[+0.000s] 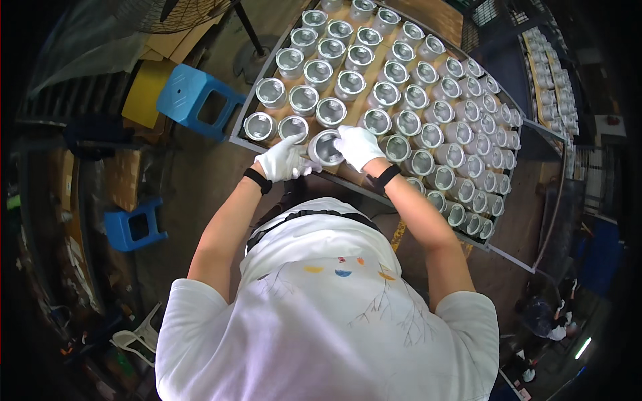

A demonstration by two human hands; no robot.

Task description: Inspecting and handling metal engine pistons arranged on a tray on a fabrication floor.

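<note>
Both hands wear white cloth gloves with dark bands at the wrists. The left hand (282, 159) is curled partly closed, its fingers pressed against the left side of a can (326, 148) at the near edge of the tray (235, 137). The right hand (358, 146) cups the same can from the right, fingers bent over its rim and thumb side toward the body, so the can is gripped between the two gloves. The can is a short round cylinder of shiny, silvery metal with an open top showing a pale, reflective inside; it sits tilted slightly toward the person, in the front row. Whether its base is touching the tray cannot be told. The tray is a long board with a brownish surface and a thin grey metal frame, filled with tidy rows of like cans (348, 83), upright and close together. Just left of the held can stand two more cans, near the tray's corner. Beyond the corner, on the floor, a blue plastic stool (194, 100) with a square hole in its seat; a second blue stool (136, 227) lies lower left.
</note>
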